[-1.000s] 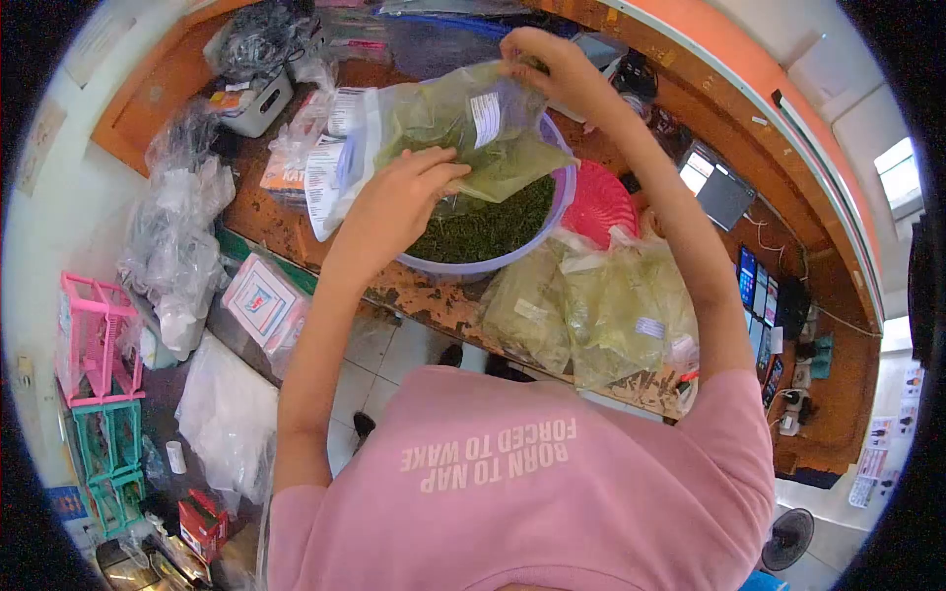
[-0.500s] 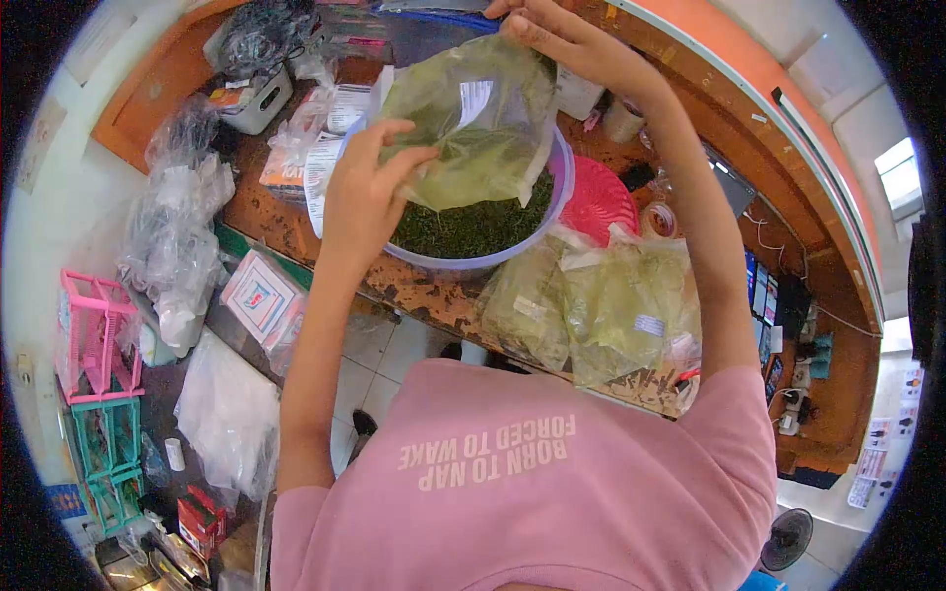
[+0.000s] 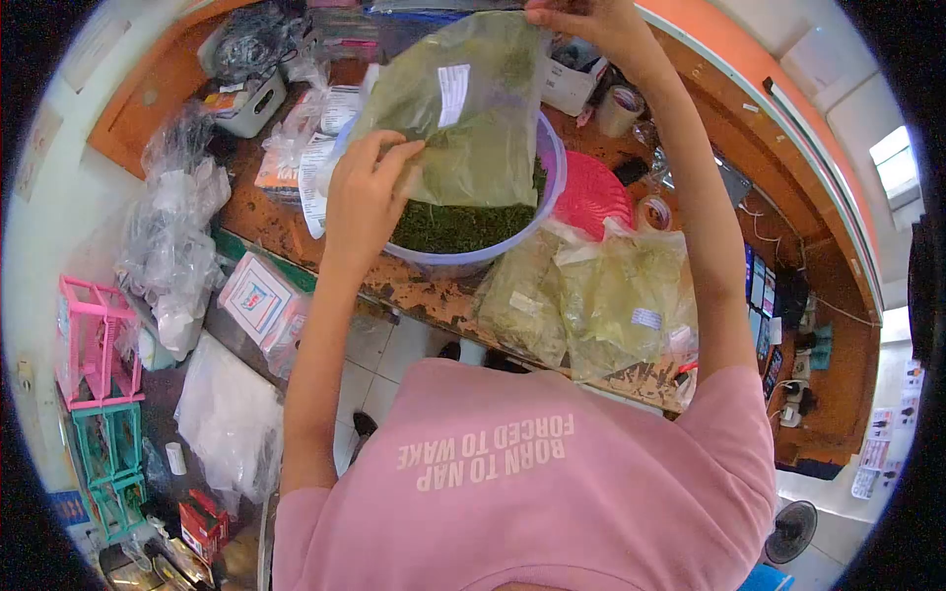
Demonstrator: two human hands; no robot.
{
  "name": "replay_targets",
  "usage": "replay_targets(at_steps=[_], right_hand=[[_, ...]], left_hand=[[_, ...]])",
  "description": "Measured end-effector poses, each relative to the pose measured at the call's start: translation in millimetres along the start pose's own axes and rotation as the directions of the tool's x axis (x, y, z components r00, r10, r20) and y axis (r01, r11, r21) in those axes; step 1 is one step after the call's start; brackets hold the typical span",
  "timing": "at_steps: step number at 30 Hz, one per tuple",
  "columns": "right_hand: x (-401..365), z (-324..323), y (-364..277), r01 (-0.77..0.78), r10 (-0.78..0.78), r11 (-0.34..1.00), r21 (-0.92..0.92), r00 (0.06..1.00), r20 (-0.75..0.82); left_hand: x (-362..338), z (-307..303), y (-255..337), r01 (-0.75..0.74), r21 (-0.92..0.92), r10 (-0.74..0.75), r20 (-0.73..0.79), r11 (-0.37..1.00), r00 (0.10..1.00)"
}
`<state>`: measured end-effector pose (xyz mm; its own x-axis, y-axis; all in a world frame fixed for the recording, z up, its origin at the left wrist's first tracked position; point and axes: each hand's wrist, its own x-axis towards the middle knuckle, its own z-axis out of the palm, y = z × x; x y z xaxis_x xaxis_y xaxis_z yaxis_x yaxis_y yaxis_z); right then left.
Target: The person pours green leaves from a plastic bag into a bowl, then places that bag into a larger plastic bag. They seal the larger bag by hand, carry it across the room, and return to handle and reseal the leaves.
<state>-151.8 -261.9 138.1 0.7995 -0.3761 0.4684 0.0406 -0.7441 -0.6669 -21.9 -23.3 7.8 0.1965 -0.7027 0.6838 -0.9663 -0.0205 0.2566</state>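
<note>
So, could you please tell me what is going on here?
Someone holds a translucent, labelled bag over a pale purple tub of dark green material. The right hand has its upper right corner, and the left hand is at its lower left side. Similar greenish bags lie near the tub on the worktable.

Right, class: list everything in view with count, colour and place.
Tub: one, pale purple, on brown bench
Loose material: one mass, green, inside tub
Raised bag: one, yellowish-green, over tub
Other bags: two, yellowish-green, bench's near edge
Round item: one, pinkish-red, right of tub
Containers: two, whitish, upper left and beyond tub
Clear plastic: heap, colourless, left
Rack: one stack, pink and teal, far left
Phone-like screens: several, bluish, right
Fan: one, dark, lower right
Smaller clutter: uncountable, mixed, throughout
Shirt: one, pink, bottom centre
Left hand: one, bare, bag's left side
Right hand: one, bare, bag's upper-right corner
</note>
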Motion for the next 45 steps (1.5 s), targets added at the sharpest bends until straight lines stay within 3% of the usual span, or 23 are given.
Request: replay_targets(at_steps=[6, 9, 12, 15, 18, 21, 23, 24, 27, 28, 31, 33, 35, 36, 39, 42, 45], right_hand=[[3, 12, -1, 0.222, -0.222, 0.975, 0.031, 0.975, 0.014], [3, 14, -1, 0.233, -0.234, 0.972, -0.041, 0.972, -0.012], [1, 16, 4, 0.076, -0.079, 0.995, -0.063, 0.996, -0.044], [4, 26, 30, -0.131, 0.122, 0.984, 0.120, 0.990, 0.076], [3, 19, 34, -0.251, 0.291, 0.778, 0.576, 0.957, 0.023], [4, 16, 57, -0.177, 0.199, 0.743, 0.646, 0.979, 0.039], [4, 14, 83, -0.213, 0.215, 0.692, 0.690, 0.973, 0.085], [2, 16, 94, -0.230, 0.220, 0.666, 0.710, 0.969, 0.108], [-5, 33, 106, -0.179, 0.229, 0.762, 0.622, 0.973, -0.001], [-13, 34, 103, -0.115, 0.119, 0.821, 0.559, 0.992, 0.029], [-12, 52, 121, -0.087, -0.078, 0.670, 0.737, 0.979, 0.186], [-10, 62, 124, -0.119, -0.077, 0.719, 0.685, 0.966, 0.248], [-16, 69, 103, -0.199, -0.016, 0.758, 0.621, 0.946, 0.323], [-9, 73, 102, -0.063, -0.158, 0.853, 0.518, 0.915, 0.371], [-7, 84, 102, 0.012, -0.165, 0.922, 0.386, 0.916, 0.365], [8, 87, 97, -0.048, -0.163, 0.877, 0.479, 0.907, 0.389], [5, 85, 74, 0.167, -0.221, 0.862, 0.479, 0.974, 0.058]], left_hand=[[0, 6, 9, 0.010, 0.016, -0.009, -0.068, 1.000, 0.998], [1, 7, 10, 0.007, 0.018, -0.005, -0.078, 1.000, 0.997], [2, 3, 5, -0.016, 0.059, 0.019, -0.059, 0.998, 0.998], [9, -6, 6, 0.014, 0.040, -0.012, -0.046, 0.999, 0.999], [33, -16, -7, 0.009, -0.076, -0.016, -0.095, 0.997, 0.995], [58, -29, -21, -0.031, -0.151, 0.014, -0.112, 0.988, 0.994], [69, -34, -26, -0.040, -0.200, 0.014, -0.129, 0.979, 0.992], [70, -31, -34, 0.113, -0.320, -0.146, -0.080, 0.941, 0.986], [76, -36, -41, 0.215, -0.504, -0.264, -0.026, 0.837, 0.964], [79, -37, -45, 0.243, -0.538, -0.289, -0.001, 0.807, 0.957], [87, -44, -51, 0.309, -0.626, -0.352, 0.058, 0.717, 0.934], [91, -50, -49, 0.329, -0.669, -0.382, 0.074, 0.666, 0.921], [89, -48, -51, 0.298, -0.629, -0.383, -0.001, 0.718, 0.924], [87, -46, -53, 0.283, -0.607, -0.383, -0.038, 0.743, 0.923], [73, -37, -61, 0.204, -0.670, -0.372, -0.116, 0.714, 0.921], [56, -34, -54, 0.250, -0.651, -0.449, -0.157, 0.717, 0.879], [42, -37, -58, -0.038, -0.588, -0.118, -0.225, 0.808, 0.967]])
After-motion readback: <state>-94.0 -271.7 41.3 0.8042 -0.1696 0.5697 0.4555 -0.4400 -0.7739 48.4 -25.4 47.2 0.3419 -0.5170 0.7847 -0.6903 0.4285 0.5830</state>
